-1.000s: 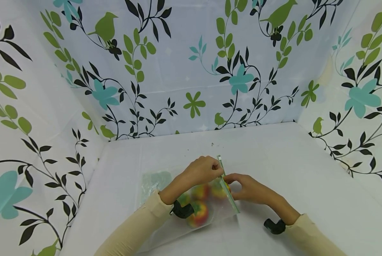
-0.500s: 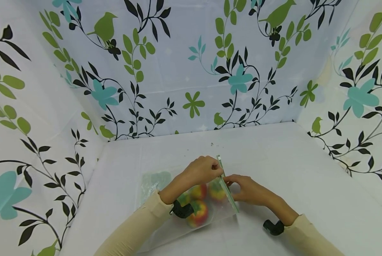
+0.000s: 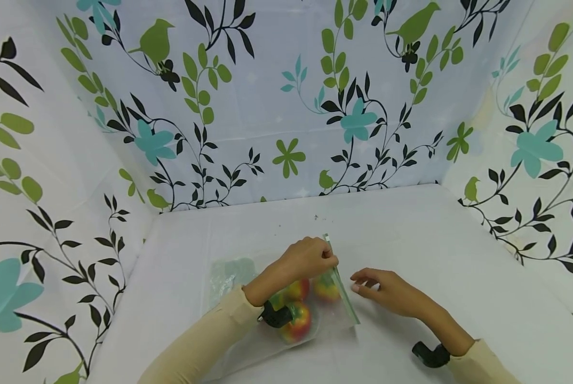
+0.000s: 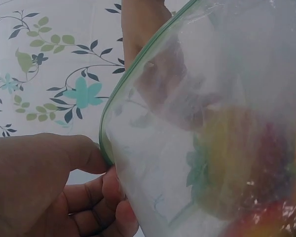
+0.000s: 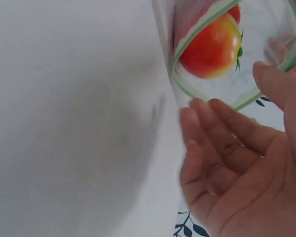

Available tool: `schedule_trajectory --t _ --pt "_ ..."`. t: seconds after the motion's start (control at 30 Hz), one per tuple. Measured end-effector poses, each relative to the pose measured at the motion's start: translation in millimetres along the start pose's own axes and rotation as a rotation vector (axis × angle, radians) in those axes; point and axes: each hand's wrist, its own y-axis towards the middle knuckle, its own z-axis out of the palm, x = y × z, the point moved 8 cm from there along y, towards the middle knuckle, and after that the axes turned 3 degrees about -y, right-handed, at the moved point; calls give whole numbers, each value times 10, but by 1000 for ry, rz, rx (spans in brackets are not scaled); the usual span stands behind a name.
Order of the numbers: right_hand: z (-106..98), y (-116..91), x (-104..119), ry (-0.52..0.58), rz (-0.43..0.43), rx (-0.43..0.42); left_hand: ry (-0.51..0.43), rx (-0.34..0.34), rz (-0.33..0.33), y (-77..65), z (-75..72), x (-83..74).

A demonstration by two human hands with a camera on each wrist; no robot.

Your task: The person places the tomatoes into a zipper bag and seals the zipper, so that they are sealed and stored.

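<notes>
A clear zip bag with a green-edged mouth lies on the white table, mouth toward the right. Several red-and-yellow tomatoes with green stem ends are inside it. My left hand pinches the far part of the bag's edge between thumb and fingers, as the left wrist view also shows. Just outside the mouth, my right hand is apart from the bag, fingers relaxed and holding nothing. In the right wrist view the mouth gapes, and a tomato shows inside.
The white tabletop extends around the bag. Cloth walls printed with leaves, birds and flowers stand at the back and both sides. Tiny specks lie near the table's back.
My right hand has let go of the bag's edge and drawn back to the right. The left hand keeps its pinch on the edge, almost unmoved.
</notes>
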Motion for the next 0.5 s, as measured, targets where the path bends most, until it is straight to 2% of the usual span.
schedule_trajectory --t 0.1,0.3,0.5 --pt "109 -102 -41 89 76 75 12 -1 10 15 37 -4" --pt "385 -322 -7 359 206 211 22 6 -2 28 89 9" --pt "621 -485 34 518 275 270 52 29 -34 84 96 81"
